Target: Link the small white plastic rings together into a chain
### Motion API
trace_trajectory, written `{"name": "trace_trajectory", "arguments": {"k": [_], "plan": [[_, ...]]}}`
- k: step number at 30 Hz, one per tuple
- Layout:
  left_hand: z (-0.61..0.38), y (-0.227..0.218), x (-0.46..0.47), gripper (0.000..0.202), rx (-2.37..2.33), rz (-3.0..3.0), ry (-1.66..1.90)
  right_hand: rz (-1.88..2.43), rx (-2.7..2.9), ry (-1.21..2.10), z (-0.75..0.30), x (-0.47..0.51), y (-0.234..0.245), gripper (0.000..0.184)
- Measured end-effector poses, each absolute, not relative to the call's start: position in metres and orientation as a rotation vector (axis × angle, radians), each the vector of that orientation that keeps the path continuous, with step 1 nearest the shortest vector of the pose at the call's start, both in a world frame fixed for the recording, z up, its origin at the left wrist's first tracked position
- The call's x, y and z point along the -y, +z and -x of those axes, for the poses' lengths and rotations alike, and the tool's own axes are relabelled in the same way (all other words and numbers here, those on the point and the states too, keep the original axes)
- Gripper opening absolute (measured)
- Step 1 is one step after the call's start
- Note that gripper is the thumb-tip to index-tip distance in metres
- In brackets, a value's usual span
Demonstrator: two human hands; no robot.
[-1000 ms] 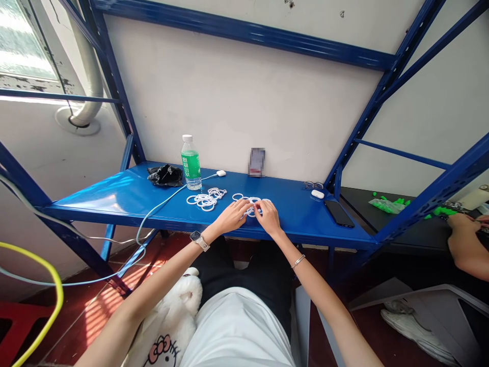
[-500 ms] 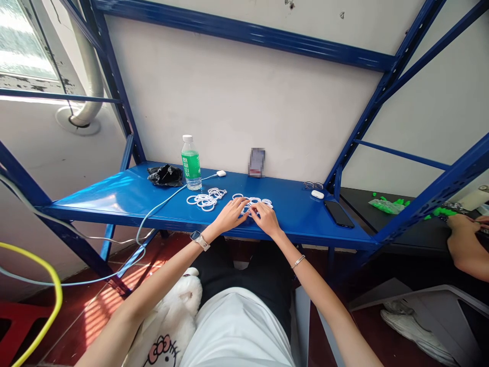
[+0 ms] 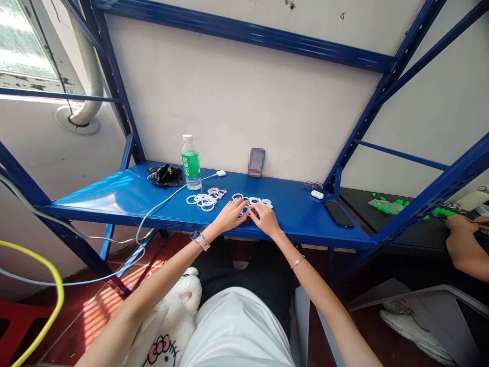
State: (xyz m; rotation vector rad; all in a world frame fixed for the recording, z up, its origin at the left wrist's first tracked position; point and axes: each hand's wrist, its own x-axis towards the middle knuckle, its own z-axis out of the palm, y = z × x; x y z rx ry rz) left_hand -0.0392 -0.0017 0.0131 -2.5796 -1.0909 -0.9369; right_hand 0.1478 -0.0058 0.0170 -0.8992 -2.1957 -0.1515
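Close together at the front of the blue shelf [image 3: 301, 219], both my hands have their fingers bent into a pinch. My left hand [image 3: 230, 215], with a watch on its wrist, and my right hand [image 3: 265, 219] meet over a white ring [image 3: 246, 210], gripping it between the fingertips. The fingers cover much of this ring. Just beyond them lies a group of white rings [image 3: 255, 201], partly hidden by the hands. Left of my left hand is a looser pile of white rings [image 3: 206, 201], overlapping one another.
A green-labelled bottle [image 3: 191, 164], a crumpled black bag [image 3: 165, 175] and a white charger [image 3: 221, 173] with a cable stand left. A propped-up phone [image 3: 256, 163] leans on the wall. Glasses [image 3: 313, 185], a white case [image 3: 317, 194] and a black phone [image 3: 338, 214] lie right. Another person's arm [image 3: 464, 244] shows far right.
My right fingertips have shifted very slightly near the ring. The piles of rings and the other things on the shelf stay where they were.
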Motion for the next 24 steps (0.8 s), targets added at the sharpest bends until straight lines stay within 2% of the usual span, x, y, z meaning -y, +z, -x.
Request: {"name": "trace_trajectory", "arguments": {"k": [9,24], "plan": [[0.04,0.0119,0.0004,0.037,1.086,2.587,-1.041,0.96,2.143,-0.13,-0.1495,0.0057,0.0176,0.026],[0.0437,0.0187,0.0021,0.046,1.124,2.794,-1.098,0.871,2.18,-0.132,-0.149,0.0088,0.0198,0.027]]}}
